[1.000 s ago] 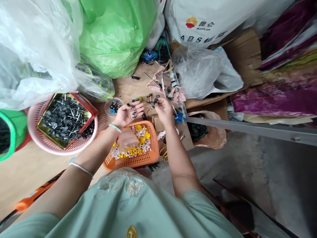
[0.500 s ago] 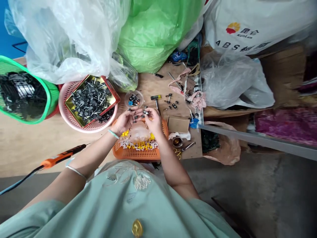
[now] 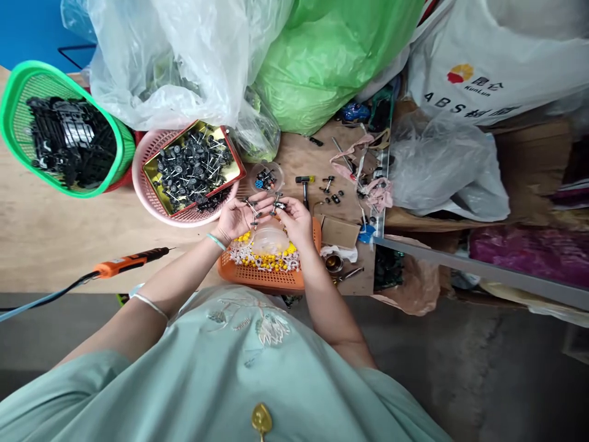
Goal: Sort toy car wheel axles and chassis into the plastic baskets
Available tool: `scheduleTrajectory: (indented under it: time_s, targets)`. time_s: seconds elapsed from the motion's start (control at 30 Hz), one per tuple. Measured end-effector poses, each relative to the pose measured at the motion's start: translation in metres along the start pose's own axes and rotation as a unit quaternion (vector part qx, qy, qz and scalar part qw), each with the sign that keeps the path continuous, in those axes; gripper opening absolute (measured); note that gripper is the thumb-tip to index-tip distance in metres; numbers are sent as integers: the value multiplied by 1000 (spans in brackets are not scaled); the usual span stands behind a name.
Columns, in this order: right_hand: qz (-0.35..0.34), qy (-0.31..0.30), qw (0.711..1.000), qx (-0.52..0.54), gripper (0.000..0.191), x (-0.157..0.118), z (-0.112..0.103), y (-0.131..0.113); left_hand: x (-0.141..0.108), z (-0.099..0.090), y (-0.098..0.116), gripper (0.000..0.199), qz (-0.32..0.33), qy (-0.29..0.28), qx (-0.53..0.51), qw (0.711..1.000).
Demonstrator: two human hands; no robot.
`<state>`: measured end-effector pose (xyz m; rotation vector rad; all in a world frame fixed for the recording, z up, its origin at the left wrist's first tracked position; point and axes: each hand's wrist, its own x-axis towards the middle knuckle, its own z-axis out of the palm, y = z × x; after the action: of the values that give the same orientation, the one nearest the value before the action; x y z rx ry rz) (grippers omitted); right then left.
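Note:
My left hand (image 3: 237, 220) is turned palm up, fingers stretched out and slightly curled. Across it lies a wheel axle (image 3: 254, 212), a thin metal rod with small black wheels. Close beside it, my right hand (image 3: 297, 222) pinches another small wheel axle (image 3: 278, 205) between thumb and fingers. Both hands hover over the far edge of an orange basket (image 3: 257, 280), which holds small yellow and white parts and a clear plastic bowl (image 3: 270, 241). Just beyond the hands stands a clear round tub (image 3: 278, 178) of small black and blue parts.
Left is a pink basket (image 3: 142, 184) with a tin (image 3: 151, 175) of wheel-and-rod pieces, then a green basket (image 3: 110, 178) of black parts. A hammer (image 3: 305, 190) and loose wheels (image 3: 335, 197) lie at right. An orange electric screwdriver (image 3: 124, 263) hangs left. Large bags (image 3: 335, 55) line the back.
The view has shifted, so the table's things sit further right in the picture. Both hands stay together over the basket; the axle on my left palm shows more plainly.

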<state>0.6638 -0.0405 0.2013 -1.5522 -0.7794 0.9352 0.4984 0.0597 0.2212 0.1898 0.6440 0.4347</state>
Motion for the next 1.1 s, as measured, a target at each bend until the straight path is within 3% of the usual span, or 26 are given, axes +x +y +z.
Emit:
scheduleTrajectory:
  time_s: [0.1,0.2,0.43,0.57,0.7,0.87,1.0,1.1]
  targets:
    - [-5,-6,1000,9,29,0,1,-3,-2,-2,1,78,21,-33,3,999]
    - [-6,11,1000,7,31,0,-1,-3,-5,-3,1,74,33,-27,-3,999]
    - [18,53,998,-3,36,-5,-10,-5,-5,-13,0,48,7,-38,-13,999]
    - [48,35,998,28,40,-13,3,-12,-7,-17,-6,25,-35,6,-14,999]
    - [97,-20,989,111,40,-21,30,-22,-25,-18,-2,26,7,12,-47,999]
    - [115,-91,968,205,38,-20,66,-41,-61,-24,25,48,61,-8,-86,994]
    - [102,-120,968,197,37,-10,84,-50,-79,-31,55,44,130,34,-65,989]
    - [84,-115,976,166,36,-5,94,-49,-75,-35,87,40,191,84,-9,978]
